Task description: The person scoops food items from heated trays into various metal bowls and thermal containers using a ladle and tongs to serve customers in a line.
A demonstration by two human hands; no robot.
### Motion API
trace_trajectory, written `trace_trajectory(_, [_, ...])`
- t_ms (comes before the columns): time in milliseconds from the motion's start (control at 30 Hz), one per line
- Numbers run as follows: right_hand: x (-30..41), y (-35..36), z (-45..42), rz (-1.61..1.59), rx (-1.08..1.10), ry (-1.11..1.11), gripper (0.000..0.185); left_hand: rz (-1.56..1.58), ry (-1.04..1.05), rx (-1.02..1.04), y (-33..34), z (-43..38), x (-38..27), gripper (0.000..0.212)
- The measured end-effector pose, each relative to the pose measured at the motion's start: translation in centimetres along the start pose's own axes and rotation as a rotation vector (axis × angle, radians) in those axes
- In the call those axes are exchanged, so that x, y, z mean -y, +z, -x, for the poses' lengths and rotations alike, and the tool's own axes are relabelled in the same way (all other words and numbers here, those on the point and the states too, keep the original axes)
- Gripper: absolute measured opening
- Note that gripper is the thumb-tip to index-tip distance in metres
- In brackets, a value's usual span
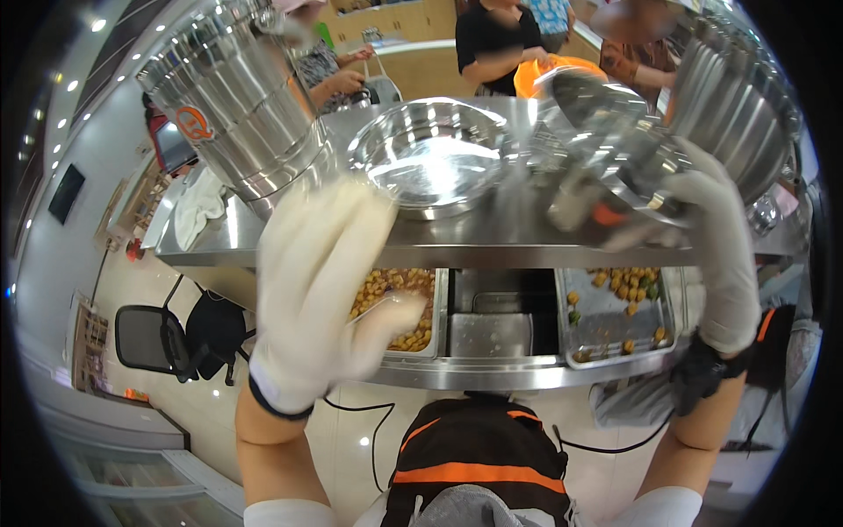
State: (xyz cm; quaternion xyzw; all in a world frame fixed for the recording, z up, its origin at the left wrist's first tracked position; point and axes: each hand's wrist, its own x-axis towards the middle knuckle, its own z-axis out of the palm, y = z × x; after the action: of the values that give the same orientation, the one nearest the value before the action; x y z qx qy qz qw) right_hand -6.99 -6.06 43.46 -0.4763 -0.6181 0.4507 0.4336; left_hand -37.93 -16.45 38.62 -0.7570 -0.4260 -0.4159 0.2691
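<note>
My left hand [323, 283], in a white knit glove, is raised over the near edge of a steel counter. Its thumb stands apart from the fingers, and I see nothing in it. Just beyond its fingertips a round shallow steel pan [435, 158] rests on the counter. My right hand [714, 230], gloved in white too, curls around the rim of a shiny steel vessel [593, 115]. That vessel is tilted and motion-blurred, so its exact shape is unclear. Behind it are a blurred glove-like shape and an orange-red patch that I cannot identify.
Tall stacks of steel pans rise at the left [237, 112] and right [737, 105]. Below the counter edge sit a tray of diced food [402, 329] and a tray with scattered browned pieces [602, 329]. Across the counter several people stand, one with an orange basin [527, 79]. A white cloth [201, 204] lies left.
</note>
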Motion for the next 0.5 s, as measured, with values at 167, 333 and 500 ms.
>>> trace_trajectory(167, [-4.7,-1.8,11.6,-0.042,-0.474,-0.127,0.051,0.086,-0.244,0.392,-0.2,17.6,5.4,0.048])
trace_trajectory(333, [-12.0,1.6,24.4,-0.139,-0.978,-0.133,0.051,-0.353,-0.681,1.195,4.8,40.4,13.4,0.066])
trace_trajectory(500, [-18.8,8.5,23.6,-0.539,-0.658,0.381,0.047,-0.114,-0.837,1.457,3.2,40.7,14.4,0.065])
